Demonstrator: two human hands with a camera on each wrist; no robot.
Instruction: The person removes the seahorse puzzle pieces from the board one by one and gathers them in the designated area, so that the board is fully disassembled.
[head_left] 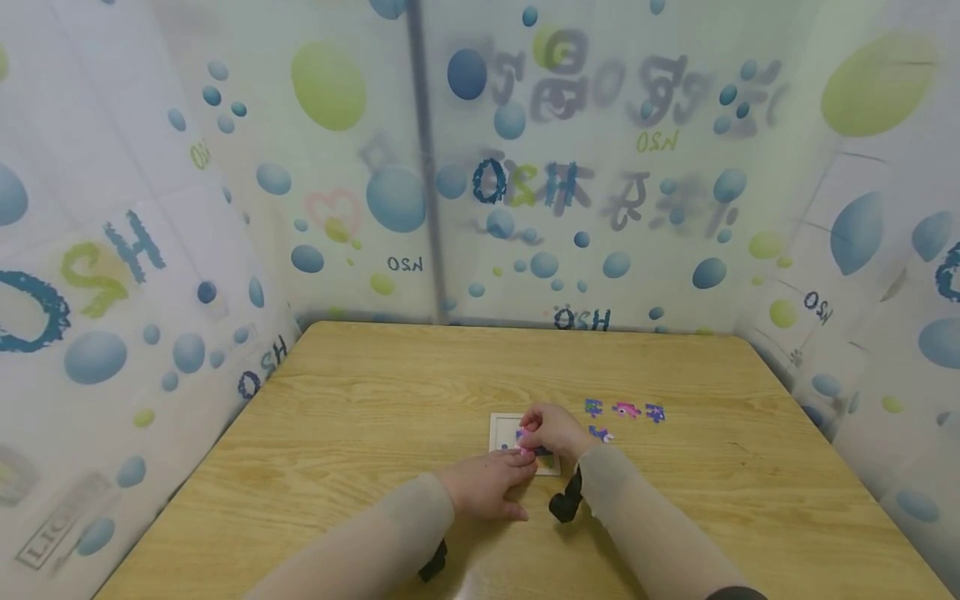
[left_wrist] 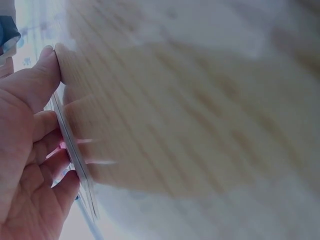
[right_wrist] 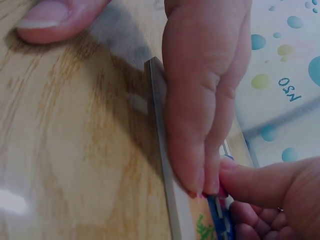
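In the head view a small white puzzle tray point(head_left: 497, 425) lies on the table, partly covered by both hands. My right hand point(head_left: 557, 431) pinches a pink and purple puzzle piece point(head_left: 523, 437) over the tray. My left hand point(head_left: 489, 485) reaches across the tray's near edge with fairly straight fingers, their tips at the pieces in it. The right wrist view shows the left fingers point(right_wrist: 192, 100) pressing beside the right thumb point(right_wrist: 255, 182), with a blue and orange printed part point(right_wrist: 202, 220) below them. From the left wrist, the left hand point(left_wrist: 30, 135) lies along the tray's edge point(left_wrist: 75, 150).
Right of the tray lie loose puzzle pieces: a blue-green one point(head_left: 593, 407), a pink one with an eye point(head_left: 626, 410), a purple one point(head_left: 655, 412) and a purple and white one point(head_left: 600, 434). The wooden table point(head_left: 360, 392) meets patterned curtains point(head_left: 510, 287) behind and at both sides.
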